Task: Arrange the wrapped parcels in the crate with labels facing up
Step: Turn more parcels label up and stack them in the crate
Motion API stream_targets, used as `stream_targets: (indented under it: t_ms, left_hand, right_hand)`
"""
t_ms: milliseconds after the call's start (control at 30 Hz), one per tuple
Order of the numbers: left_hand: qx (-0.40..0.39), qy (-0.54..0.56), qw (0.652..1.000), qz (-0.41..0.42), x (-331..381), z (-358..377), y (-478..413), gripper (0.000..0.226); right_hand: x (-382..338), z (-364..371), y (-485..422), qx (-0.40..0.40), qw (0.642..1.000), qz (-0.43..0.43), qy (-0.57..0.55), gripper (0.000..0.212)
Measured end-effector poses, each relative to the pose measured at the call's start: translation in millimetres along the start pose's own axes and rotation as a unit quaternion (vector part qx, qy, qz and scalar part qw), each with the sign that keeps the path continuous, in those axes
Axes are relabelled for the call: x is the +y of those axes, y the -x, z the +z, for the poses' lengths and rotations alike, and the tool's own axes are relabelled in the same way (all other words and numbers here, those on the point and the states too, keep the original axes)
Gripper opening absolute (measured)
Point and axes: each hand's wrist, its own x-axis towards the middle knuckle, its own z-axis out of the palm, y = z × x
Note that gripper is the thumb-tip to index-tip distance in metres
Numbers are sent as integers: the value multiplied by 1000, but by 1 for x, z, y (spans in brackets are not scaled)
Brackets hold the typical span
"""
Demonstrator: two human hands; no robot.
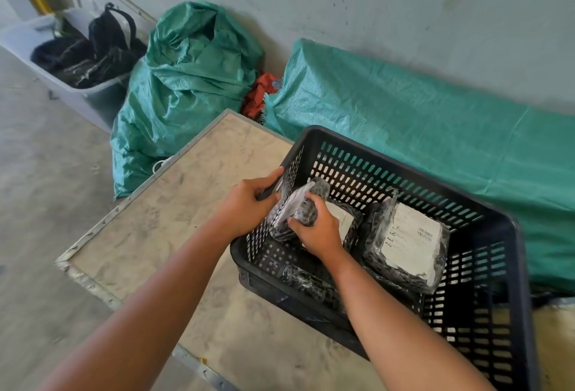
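A black slotted crate (401, 154) stands on a board. Both my hands hold one plastic-wrapped dark parcel (300, 204), tilted on edge at the crate's left wall. My left hand (249, 204) grips it from the left, partly over the crate's rim. My right hand (317, 229) grips it from the right inside the crate. A second parcel (410, 241) lies on the right with its white label up. Under my right hand a third parcel (342, 218) shows a white label. Another wrapped parcel (308, 281) lies low near the front wall.
The crate rests on a worn board (174, 229) with a metal edge. Behind stand a green woven sack (186, 79), a long green-covered bundle (420, 129) and a grey tub (77, 92) holding black bags. A grey wall closes the back.
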Motion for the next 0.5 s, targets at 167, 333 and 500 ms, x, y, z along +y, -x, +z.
stream_targets:
  t_ms: [167,333,500]
  left_hand:
    - [-5,11,1000,-12,2,0,1,51]
    - [0,32,999,-14,-1,0,-1,49]
    - [4,51,999,7,-6,2,-6,57]
  right_hand:
    - [-3,-28,1,40,995,25,-86,57]
    - [-8,-67,15,54,997,16,-53,50]
    - [-26,-114,42,60,995,-51,-60,44]
